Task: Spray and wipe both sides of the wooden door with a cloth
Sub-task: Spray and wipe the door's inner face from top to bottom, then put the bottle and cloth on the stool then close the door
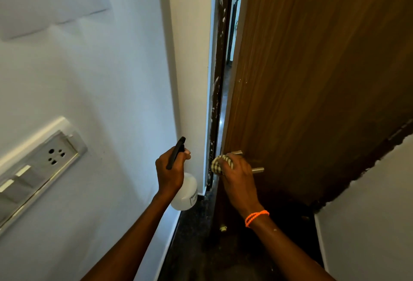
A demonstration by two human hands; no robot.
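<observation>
In the head view, the left hand (pixel 171 172) grips a spray bottle (pixel 184 192) by its black trigger head, body hanging down, nozzle aimed up toward the door frame (pixel 220 79). The right hand (pixel 238 176) clutches a striped cloth (pixel 220 164) against the metal handle (pixel 257 170) of the ajar wooden door (pixel 312 68), standing upright.

You see a brown wood-grain door (pixel 312 68) with a silver handle (pixel 258 170). The cloth (pixel 220 164) is checked cream and dark. The spray bottle (pixel 186 193) is translucent white with a black trigger (pixel 176 153). The bracelet (pixel 256 217) is orange. The wall (pixel 100 79) is white.
</observation>
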